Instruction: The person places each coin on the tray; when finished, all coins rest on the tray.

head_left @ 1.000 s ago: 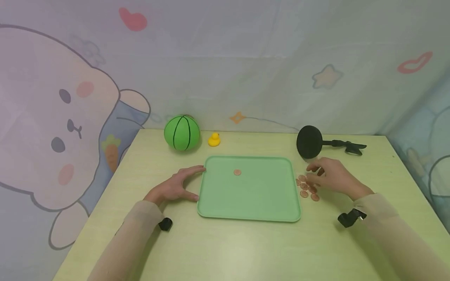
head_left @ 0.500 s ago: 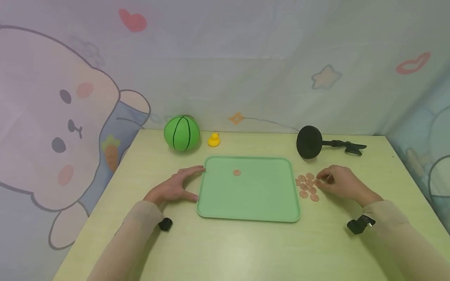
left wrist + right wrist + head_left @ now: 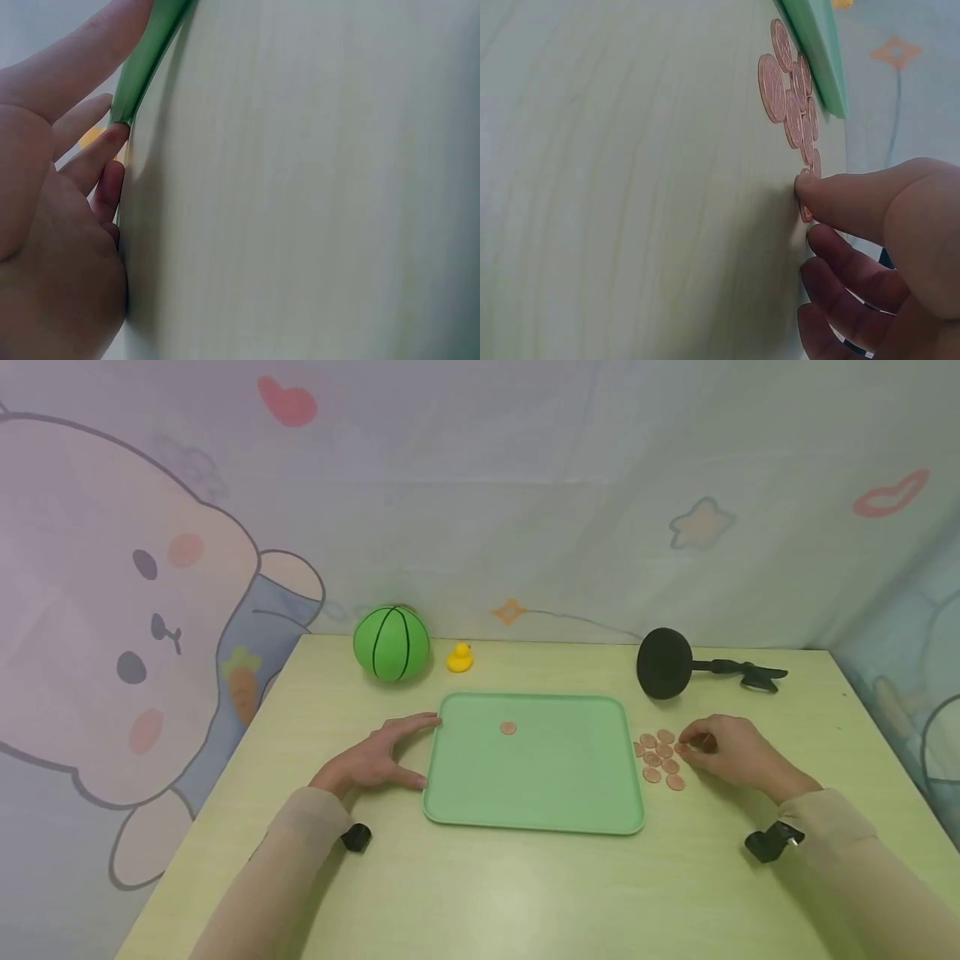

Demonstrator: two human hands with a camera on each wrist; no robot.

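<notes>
A cluster of flat, round copper-coloured coins lies on the pale yellow-green table just beside the right edge of the smooth green tray, and the right hand presses a curled fingertip on the nearest coin of the cluster while one more coin sits alone inside the tray. The left hand rests flat on the table with straight, spread fingers against the tray's left rim. Only the head view shows the green ball, the small yellow duck, the black round-headed tool and the cartoon-printed backdrop; the right wrist view shows the coins overlapping one another.
</notes>
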